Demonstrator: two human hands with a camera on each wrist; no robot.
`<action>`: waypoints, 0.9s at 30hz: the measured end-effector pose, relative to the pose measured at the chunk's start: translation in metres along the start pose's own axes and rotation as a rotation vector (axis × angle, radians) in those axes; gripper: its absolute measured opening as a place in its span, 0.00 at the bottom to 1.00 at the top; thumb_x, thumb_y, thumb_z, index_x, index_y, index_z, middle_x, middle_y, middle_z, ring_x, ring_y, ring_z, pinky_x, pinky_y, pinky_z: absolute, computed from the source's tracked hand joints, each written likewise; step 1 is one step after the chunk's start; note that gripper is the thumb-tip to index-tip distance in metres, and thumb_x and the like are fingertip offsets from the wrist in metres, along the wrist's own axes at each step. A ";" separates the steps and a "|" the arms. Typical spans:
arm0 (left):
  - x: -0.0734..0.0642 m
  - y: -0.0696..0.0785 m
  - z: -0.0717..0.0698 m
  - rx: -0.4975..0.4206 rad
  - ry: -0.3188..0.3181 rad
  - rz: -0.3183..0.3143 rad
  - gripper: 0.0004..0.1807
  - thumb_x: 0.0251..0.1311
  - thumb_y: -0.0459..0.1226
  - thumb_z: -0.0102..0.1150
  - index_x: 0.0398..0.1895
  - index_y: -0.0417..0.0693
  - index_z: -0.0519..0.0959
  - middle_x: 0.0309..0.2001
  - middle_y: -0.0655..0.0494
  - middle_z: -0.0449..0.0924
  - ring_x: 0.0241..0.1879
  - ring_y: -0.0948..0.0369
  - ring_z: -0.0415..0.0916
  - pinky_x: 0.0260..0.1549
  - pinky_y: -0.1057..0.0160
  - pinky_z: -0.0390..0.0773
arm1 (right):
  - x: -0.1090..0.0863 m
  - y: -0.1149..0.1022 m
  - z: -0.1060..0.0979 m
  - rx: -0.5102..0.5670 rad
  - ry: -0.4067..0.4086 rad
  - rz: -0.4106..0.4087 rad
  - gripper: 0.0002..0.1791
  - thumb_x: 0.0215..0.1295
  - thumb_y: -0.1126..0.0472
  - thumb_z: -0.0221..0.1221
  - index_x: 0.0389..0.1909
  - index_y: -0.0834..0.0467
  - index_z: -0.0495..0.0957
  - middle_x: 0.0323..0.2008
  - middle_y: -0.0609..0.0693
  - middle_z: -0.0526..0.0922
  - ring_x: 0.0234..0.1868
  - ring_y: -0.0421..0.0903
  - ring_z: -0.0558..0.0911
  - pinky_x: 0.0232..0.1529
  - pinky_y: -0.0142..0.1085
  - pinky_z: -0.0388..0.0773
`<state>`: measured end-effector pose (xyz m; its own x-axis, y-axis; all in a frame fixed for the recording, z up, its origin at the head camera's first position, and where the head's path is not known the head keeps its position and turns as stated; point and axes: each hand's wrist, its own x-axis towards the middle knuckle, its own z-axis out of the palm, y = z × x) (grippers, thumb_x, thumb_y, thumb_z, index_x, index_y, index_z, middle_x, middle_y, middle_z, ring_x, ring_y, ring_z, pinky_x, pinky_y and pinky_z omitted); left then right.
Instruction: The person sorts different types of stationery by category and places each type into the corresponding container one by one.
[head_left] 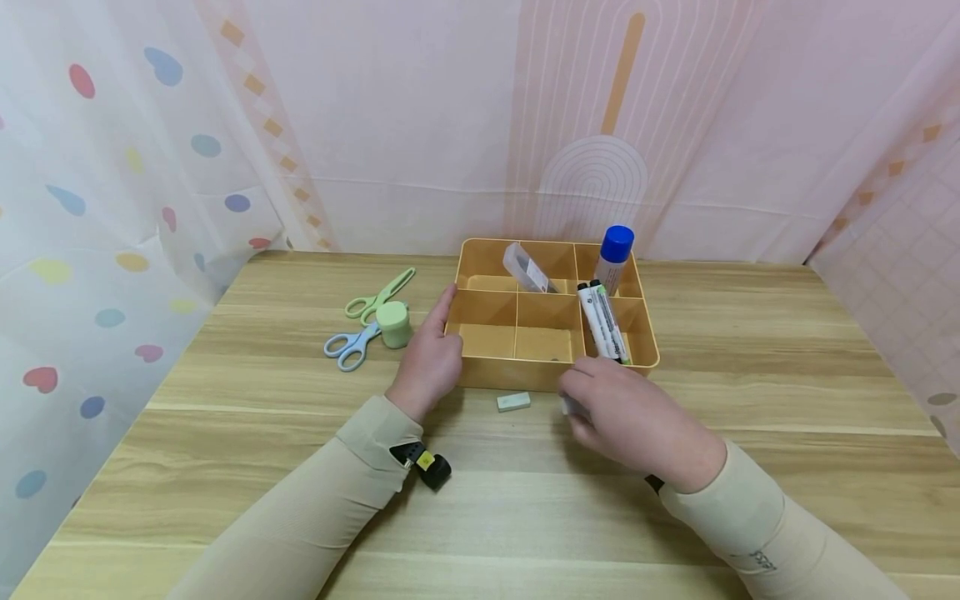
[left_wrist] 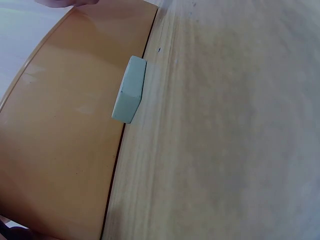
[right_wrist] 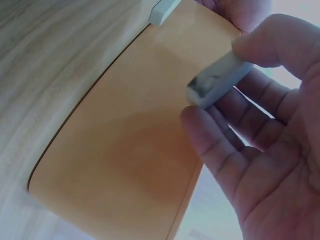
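Observation:
An orange six-compartment organizer box (head_left: pixel 495 372) stands on the table. My left hand (head_left: pixel 429 362) rests against its left wall, the index finger straight along the side. At the box's front right corner, my right hand (head_left: pixel 637 417) pinches a pale eraser (right_wrist: pixel 217 80) between thumb and fingers; its end has dark smudges. A second pale green eraser (head_left: pixel 513 402) lies on the table just before the front wall. Two white markers (head_left: pixel 602 321) lean in the front right compartment. Behind them stands a blue-capped glue stick (head_left: pixel 615 254). A clear case (head_left: pixel 525 268) tilts in the back middle compartment.
Left of the box lie green-handled scissors (head_left: pixel 382 296) and blue-handled scissors (head_left: pixel 352 344). A small light green cylinder (head_left: pixel 393 325) stands beside them, close to my left hand. Patterned curtains (head_left: pixel 420 125) hang behind the wooden table (head_left: pixel 787 375) and along its sides.

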<state>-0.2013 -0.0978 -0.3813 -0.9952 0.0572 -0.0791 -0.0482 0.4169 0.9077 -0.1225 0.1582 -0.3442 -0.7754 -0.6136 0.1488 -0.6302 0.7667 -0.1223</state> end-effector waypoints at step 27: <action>-0.001 0.000 -0.001 -0.016 -0.006 0.006 0.44 0.70 0.30 0.35 0.87 0.68 0.47 0.86 0.62 0.49 0.84 0.58 0.44 0.83 0.49 0.49 | 0.009 0.002 -0.002 0.134 0.243 -0.040 0.09 0.62 0.68 0.68 0.42 0.60 0.82 0.38 0.48 0.79 0.40 0.44 0.76 0.44 0.38 0.82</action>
<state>-0.2007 -0.0985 -0.3809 -0.9950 0.0652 -0.0762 -0.0437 0.4022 0.9145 -0.1311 0.1544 -0.3410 -0.7277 -0.5676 0.3850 -0.6725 0.7007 -0.2382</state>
